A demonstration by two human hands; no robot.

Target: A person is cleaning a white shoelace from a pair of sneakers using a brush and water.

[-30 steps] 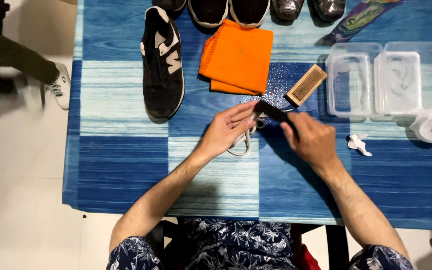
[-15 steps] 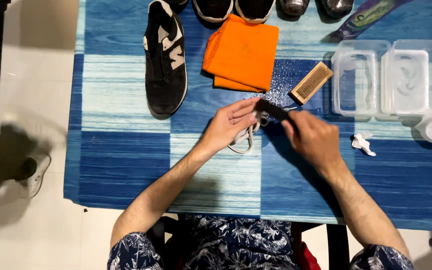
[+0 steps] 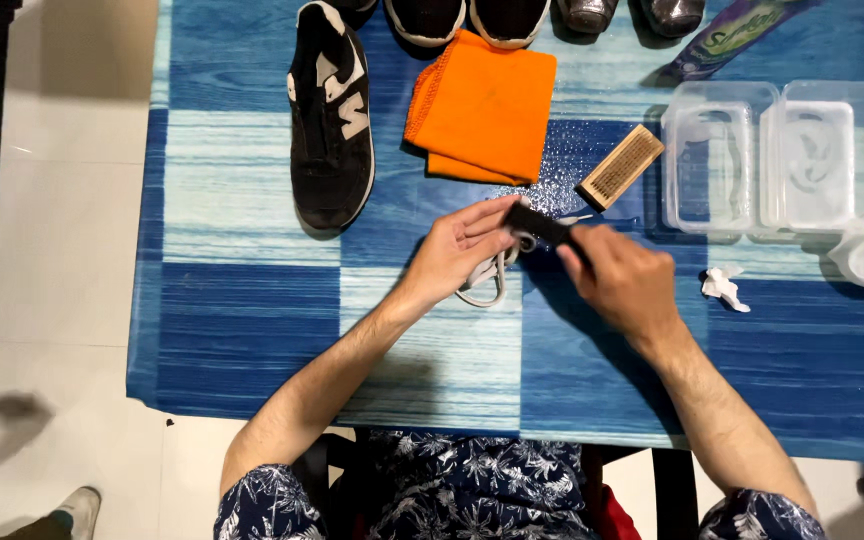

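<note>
Your right hand (image 3: pixel 620 282) grips a small black brush (image 3: pixel 538 225), its long axis slanting from upper left to lower right, its free end pointing up-left at the orange cloth (image 3: pixel 482 105). Your left hand (image 3: pixel 462 250) pins a white shoelace (image 3: pixel 487 280) to the blue table (image 3: pixel 252 300). Since a moment ago, both hands have barely shifted
</note>
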